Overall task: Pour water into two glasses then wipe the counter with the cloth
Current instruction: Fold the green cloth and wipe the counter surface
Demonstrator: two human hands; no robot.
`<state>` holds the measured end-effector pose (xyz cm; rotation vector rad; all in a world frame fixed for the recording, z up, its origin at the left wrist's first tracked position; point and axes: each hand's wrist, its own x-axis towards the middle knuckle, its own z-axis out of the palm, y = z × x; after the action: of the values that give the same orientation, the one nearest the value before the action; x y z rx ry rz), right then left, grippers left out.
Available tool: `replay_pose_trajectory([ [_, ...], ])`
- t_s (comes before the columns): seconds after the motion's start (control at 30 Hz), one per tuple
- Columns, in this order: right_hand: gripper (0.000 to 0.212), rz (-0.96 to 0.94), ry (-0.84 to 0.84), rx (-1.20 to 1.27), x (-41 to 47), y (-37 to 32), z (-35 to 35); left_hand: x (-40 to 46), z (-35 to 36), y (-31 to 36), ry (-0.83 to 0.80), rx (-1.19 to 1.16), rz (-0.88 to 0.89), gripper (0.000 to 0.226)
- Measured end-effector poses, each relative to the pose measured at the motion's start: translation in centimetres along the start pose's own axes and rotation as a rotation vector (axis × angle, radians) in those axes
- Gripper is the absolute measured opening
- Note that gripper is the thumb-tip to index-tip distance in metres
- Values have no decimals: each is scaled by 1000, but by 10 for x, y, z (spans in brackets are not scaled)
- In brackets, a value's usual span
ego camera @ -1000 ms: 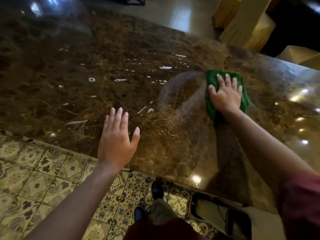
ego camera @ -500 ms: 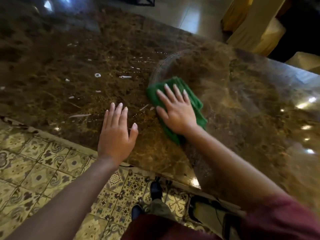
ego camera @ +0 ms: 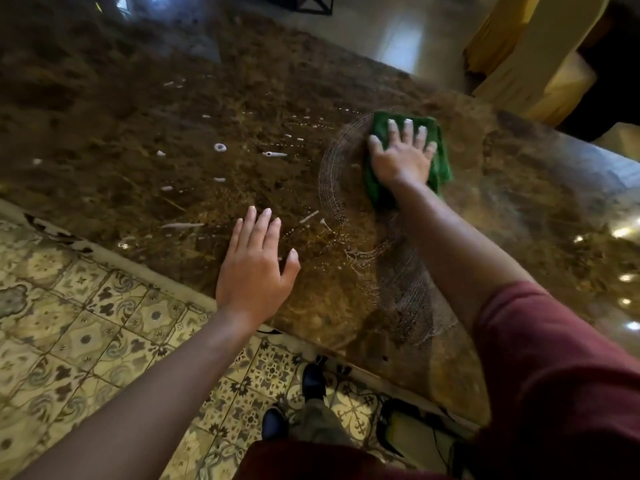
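Both hands lay open and flat on the brown marble counter (ego camera: 138, 109): right hand (ego camera: 401, 157) pressing the green cloth (ego camera: 377, 188), left hand (ego camera: 254, 268) bare beside water droplets (ego camera: 220, 147).

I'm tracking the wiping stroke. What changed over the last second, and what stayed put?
The right hand swept the green cloth toward the left hand, then back out across the counter, leaving a curved wet trail. The left hand stayed flat near the counter's edge, and the droplets to the left remain unwiped.
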<state>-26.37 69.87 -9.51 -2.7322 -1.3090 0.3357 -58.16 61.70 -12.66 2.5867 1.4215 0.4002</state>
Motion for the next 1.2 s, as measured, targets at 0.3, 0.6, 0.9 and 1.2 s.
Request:
replay_pose_trajectory([
  [0.3, 69, -322, 11, -38, -187, -2, 44, -1, -4, 0, -21, -24, -29, 72],
  [0.6, 78, 144, 64, -29, -151, 107, 14, 0, 0, -2, -5, -22, -5, 74],
  [0.9, 85, -208, 26, -36, -204, -10, 50, -2, -3, -2, 67, -115, -7, 72],
  [1.2, 83, -69, 35, -75, -280, 79, 46, 0, -1, -6, 9, -89, -31, 75],
])
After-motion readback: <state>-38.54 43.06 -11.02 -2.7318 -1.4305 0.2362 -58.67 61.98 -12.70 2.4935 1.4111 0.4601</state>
